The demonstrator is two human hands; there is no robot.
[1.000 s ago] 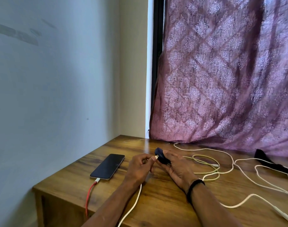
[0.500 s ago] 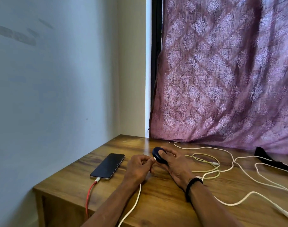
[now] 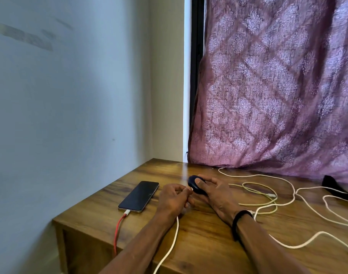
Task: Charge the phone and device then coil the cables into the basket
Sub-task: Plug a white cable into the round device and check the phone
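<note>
A black phone lies face up on the wooden table, with a red cable plugged into its near end. My right hand grips a small dark blue oval device resting low on the table. My left hand pinches the white plug of a white cable right at the device's near edge. Whether the plug is seated is hidden by my fingers. No basket is in view.
Several loose white cables and a yellowish coiled cable sprawl across the table's right half. A black strap lies at the far right below a purple patterned curtain. A pale wall stands to the left.
My right hand has lowered the device from a tilted, raised pose to lie flatter on the table. My left hand has kept the plug against it.
</note>
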